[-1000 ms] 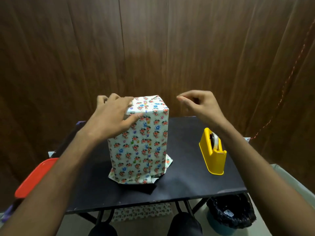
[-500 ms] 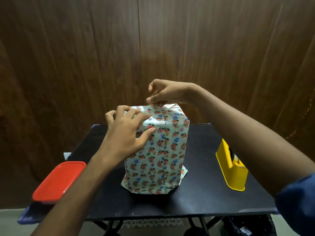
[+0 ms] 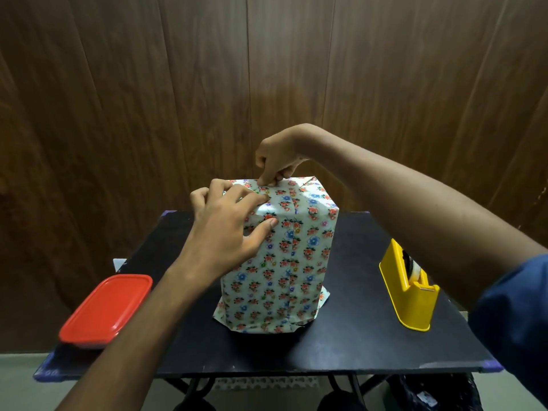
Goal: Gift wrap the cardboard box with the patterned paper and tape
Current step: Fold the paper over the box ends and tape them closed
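The box (image 3: 284,262) stands upright in the middle of the black table (image 3: 355,336), fully covered in white floral paper, with loose paper flaps splayed at its base. My left hand (image 3: 228,229) lies spread over the box's upper left corner, fingers on top and thumb on the front face, pressing the paper down. My right hand (image 3: 277,160) reaches over from the right, and its fingertips press on the far top edge of the paper. Whether a piece of tape sits under those fingers cannot be told. A yellow tape dispenser (image 3: 407,287) stands to the right of the box.
A red plastic lid (image 3: 108,310) lies at the table's front left corner. A dark bin bag (image 3: 430,393) sits on the floor under the right side. A brown wooden wall closes off the back.
My right hand swung from open air near the dispenser to the box's top and now presses lower onto the far edge. My left hand stayed on the upper left corner. The camera moved closer.
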